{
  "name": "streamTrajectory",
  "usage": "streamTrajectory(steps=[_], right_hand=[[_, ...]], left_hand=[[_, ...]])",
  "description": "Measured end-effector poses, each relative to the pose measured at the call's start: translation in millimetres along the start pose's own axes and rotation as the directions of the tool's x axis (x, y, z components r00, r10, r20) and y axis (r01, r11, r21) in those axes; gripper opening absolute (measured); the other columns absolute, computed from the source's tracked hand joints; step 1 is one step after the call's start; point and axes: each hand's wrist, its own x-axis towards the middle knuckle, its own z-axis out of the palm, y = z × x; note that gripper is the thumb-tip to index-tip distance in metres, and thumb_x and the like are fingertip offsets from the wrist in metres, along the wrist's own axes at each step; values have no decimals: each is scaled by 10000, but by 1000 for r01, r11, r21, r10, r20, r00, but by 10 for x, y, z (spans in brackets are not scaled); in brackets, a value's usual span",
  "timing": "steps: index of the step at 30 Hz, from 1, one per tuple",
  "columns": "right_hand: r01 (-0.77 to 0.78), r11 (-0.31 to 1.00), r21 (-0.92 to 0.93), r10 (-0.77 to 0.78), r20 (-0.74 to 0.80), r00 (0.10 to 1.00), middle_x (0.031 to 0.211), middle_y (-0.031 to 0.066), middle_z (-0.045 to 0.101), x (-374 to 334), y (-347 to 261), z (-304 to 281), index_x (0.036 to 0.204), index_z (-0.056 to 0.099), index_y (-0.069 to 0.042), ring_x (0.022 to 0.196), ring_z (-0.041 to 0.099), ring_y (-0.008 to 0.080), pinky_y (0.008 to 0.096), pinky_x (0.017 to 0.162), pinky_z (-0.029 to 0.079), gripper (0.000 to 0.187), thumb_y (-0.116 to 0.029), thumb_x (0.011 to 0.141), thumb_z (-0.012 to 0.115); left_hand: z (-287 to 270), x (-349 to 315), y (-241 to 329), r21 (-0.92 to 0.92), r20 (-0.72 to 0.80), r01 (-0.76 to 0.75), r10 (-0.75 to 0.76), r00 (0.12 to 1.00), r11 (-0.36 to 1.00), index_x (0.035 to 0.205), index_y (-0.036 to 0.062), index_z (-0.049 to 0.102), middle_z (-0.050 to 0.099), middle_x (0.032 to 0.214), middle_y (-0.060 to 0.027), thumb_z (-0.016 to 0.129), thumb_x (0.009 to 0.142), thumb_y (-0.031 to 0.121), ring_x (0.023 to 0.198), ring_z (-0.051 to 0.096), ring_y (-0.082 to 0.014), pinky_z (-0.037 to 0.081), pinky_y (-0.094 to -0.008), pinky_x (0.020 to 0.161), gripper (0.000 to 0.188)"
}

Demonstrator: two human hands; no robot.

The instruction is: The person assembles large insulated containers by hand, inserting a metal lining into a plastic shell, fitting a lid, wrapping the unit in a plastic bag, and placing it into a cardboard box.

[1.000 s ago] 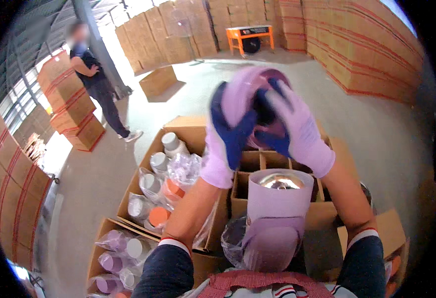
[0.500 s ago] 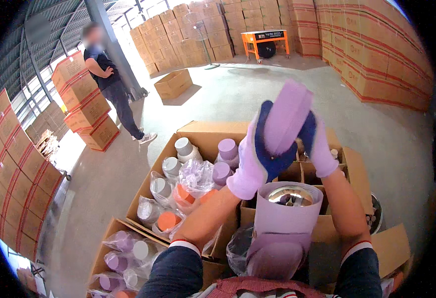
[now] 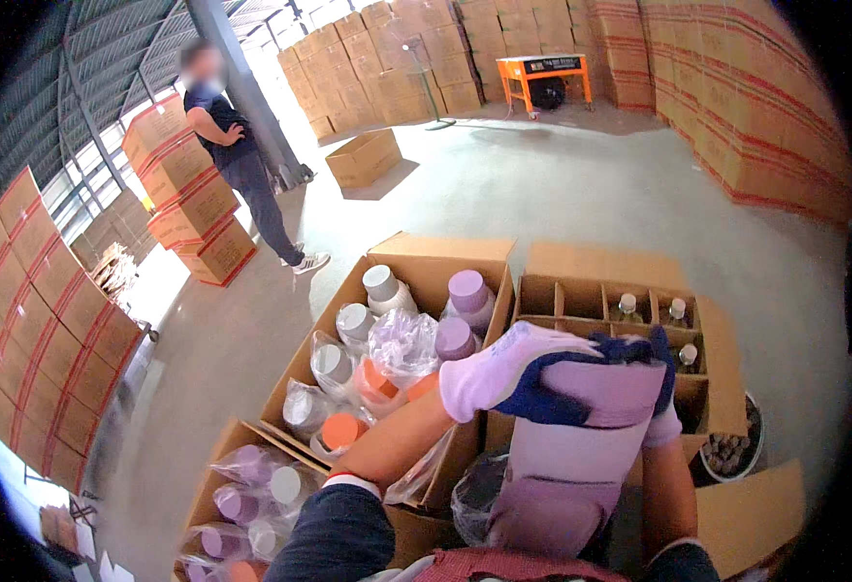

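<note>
The divided carton (image 3: 629, 291) stands ahead of you, bottles in some cells. Both your hands, left hand (image 3: 508, 369) and right hand (image 3: 660, 388), press down on the lilac sleeve (image 3: 581, 446), palms closed over its top. Next, it seems, seat it squarely.

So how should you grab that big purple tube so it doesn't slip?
Probably by its upper end, from above. The purple tube stands upright between boxes, so only its top is free. That is where the left hand and right hand grip it, one on each side.
</note>
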Motion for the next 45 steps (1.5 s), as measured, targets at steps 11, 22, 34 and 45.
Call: streamTrajectory(steps=[11, 22, 34, 45], right_hand=[[447, 662, -602, -520, 60, 852, 1072, 186, 638, -292, -58, 94, 1108, 603, 20, 977, 612, 303, 380, 885, 493, 443, -363, 979, 422], [529, 281, -800, -587, 293, 755, 840, 155, 652, -609, -79, 505, 762, 635, 28, 795, 609, 240, 330, 746, 484, 143, -88, 806, 565], [648, 543, -535, -567, 336, 752, 948, 179, 646, -412, -94, 110, 859, 595, 1, 902, 608, 284, 391, 867, 480, 314, -210, 978, 395], [604, 474, -640, -482, 386, 787, 1163, 134, 631, -625, -151, 845, 1063, 669, -58, 1062, 603, 237, 351, 963, 457, 269, -204, 927, 488]], left_hand=[[83, -17, 43, 110, -24, -30, 32, 999, 993, 1072, 4, 631, 641, 1057, -192, 773, 702, 242, 955, 636, -347, 510, -383, 826, 462], [445, -67, 206, 421, -98, 68, -29, 995, 905, 1089, 29, 600, 610, 1137, -164, 616, 785, 174, 1014, 597, -354, 483, -400, 872, 338], [430, -262, 15, 232, -257, 194, -132, 957, 953, 1036, 67, 647, 657, 1050, -138, 696, 697, 119, 1002, 615, -324, 467, -390, 893, 346], [150, -645, -509, 47, -397, 210, -175, 901, 977, 1093, 24, 644, 580, 1230, -157, 590, 839, -8, 1220, 486, -297, 352, -376, 1052, 262]])
